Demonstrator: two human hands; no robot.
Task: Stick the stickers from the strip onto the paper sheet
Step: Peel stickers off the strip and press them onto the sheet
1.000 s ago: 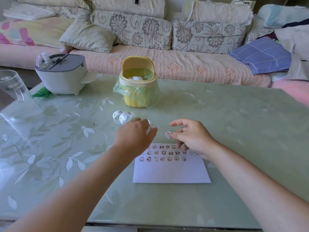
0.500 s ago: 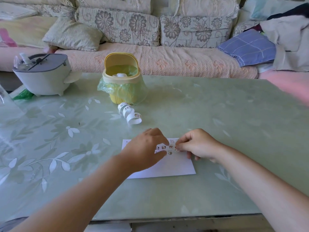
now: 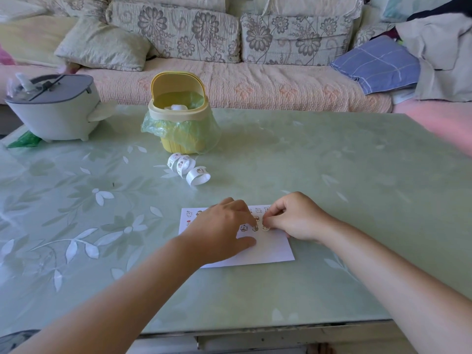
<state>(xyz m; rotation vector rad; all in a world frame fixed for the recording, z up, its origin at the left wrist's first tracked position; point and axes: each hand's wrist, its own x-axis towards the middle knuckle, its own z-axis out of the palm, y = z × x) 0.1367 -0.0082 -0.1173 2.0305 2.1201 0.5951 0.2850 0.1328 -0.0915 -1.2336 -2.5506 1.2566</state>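
Note:
A white paper sheet lies on the table in front of me, with several small cartoon stickers in rows along its far part. My left hand rests on the sheet's left half, fingers spread, holding nothing. My right hand is curled at the sheet's right edge. Its thumb and fingertips are pinched on a sticker that touches the paper at the end of the third row. The sticker strip lies loose in white curls beyond the sheet, away from both hands.
A yellow bin lined with a green bag stands just behind the strip. A grey-lidded white appliance sits at the table's far left. The green glass table ends at a near edge below my forearms. A sofa with cushions runs behind.
My left hand let go of the strip, which now lies curled by the bin, and came down onto the sheet. My right hand brought its sticker down to the paper.

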